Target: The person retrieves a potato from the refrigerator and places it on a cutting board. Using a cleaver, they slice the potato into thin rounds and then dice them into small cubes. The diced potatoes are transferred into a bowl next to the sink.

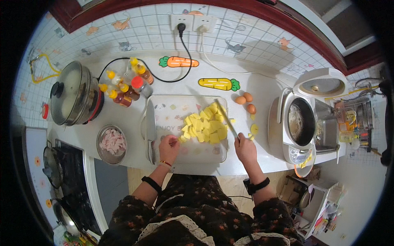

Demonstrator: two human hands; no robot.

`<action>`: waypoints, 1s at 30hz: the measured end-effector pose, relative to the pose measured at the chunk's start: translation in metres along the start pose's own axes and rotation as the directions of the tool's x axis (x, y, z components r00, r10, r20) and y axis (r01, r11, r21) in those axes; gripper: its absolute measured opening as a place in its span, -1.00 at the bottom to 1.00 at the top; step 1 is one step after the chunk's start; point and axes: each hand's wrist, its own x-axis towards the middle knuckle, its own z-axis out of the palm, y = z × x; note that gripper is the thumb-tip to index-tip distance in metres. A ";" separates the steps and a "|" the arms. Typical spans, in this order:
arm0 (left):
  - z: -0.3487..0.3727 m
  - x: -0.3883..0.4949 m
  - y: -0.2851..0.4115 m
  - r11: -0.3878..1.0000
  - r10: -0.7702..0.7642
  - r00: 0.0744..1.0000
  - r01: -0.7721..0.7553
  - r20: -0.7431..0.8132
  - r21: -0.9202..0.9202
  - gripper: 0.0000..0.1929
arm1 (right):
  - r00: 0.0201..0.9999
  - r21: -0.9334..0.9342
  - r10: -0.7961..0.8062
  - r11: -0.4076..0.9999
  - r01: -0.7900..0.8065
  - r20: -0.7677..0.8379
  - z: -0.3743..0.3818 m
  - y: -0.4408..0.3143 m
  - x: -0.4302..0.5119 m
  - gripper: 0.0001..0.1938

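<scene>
My right hand (245,149) grips the handle of a kitchen knife (227,117), whose blade slants up and left along the right edge of a pile of yellow cut pieces (201,125), which look like potato. The pile lies on the right half of a pale, patterned cutting board (167,155). At the board's lower left, my left hand (168,149) has its fingers curled, with the fingertips beside the pile's nearest small pieces. Whether a piece is pinched there cannot be seen. A few yellow slices (254,129) lie on the counter right of the knife.
Three brown eggs (240,100) rest behind the slices. An open rice cooker (277,123) stands at right, a lidded electric pot (72,95) at left. Several squeeze bottles (123,98) and a metal bowl (100,150) of pale meat strips (112,141) stand left of the board.
</scene>
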 end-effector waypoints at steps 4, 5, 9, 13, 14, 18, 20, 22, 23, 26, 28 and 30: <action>-0.001 0.000 0.004 0.998 0.030 0.999 -0.031 0.022 0.061 -0.74 | 0.998 -0.043 0.041 0.998 -0.043 -0.054 0.008 0.018 0.034 -0.79; 0.000 -0.001 0.005 0.993 0.076 0.996 -0.079 0.037 0.092 -0.74 | 0.999 -0.051 0.026 0.998 -0.028 -0.039 0.012 0.018 0.039 -0.79; 0.004 0.002 0.016 0.985 0.126 0.987 -0.137 0.102 0.106 -0.70 | 0.999 -0.063 -0.016 0.998 0.018 0.032 0.034 0.001 0.044 -0.81; 0.013 0.008 0.029 0.954 0.238 0.963 -0.256 0.126 0.156 -0.67 | 0.991 -0.041 -0.054 0.997 0.060 0.120 0.046 -0.026 0.029 -0.81; 0.016 0.008 0.032 0.943 0.270 0.954 -0.289 0.135 0.161 -0.66 | 0.987 -0.067 -0.058 0.995 0.069 0.151 0.047 -0.033 0.025 -0.82; 0.024 0.009 0.046 0.877 0.366 0.917 -0.397 0.158 0.272 -0.64 | 0.980 -0.009 -0.081 0.996 0.083 0.182 0.038 -0.039 0.015 -0.81; 0.027 0.008 0.055 0.839 0.464 0.879 -0.477 0.111 0.263 -0.65 | 0.989 0.069 -0.075 0.995 0.067 0.125 0.029 -0.034 0.008 -0.80; 0.031 0.003 0.064 0.916 0.369 0.912 -0.389 0.178 0.094 -0.69 | 0.995 0.150 -0.077 0.986 0.067 0.066 0.025 -0.032 -0.004 -0.78; 0.035 -0.001 0.068 0.969 0.247 0.927 -0.238 0.282 -0.067 -0.71 | 0.996 0.193 -0.089 0.978 0.082 0.024 0.024 -0.034 -0.011 -0.78; 0.044 -0.003 0.074 0.951 -0.001 0.764 0.200 0.645 -0.235 -0.72 | 0.983 0.283 -0.177 0.941 0.184 -0.050 0.028 -0.047 -0.028 -0.75; 0.049 -0.006 0.071 0.933 -0.174 0.619 0.352 0.766 -0.073 -0.60 | 0.960 0.318 -0.277 0.907 0.277 -0.048 0.028 -0.053 -0.035 -0.72; 0.052 -0.012 0.062 0.907 -0.164 0.719 0.378 0.675 -0.183 -0.59 | 0.922 0.354 -0.387 0.862 0.363 -0.002 0.027 -0.049 -0.036 -0.69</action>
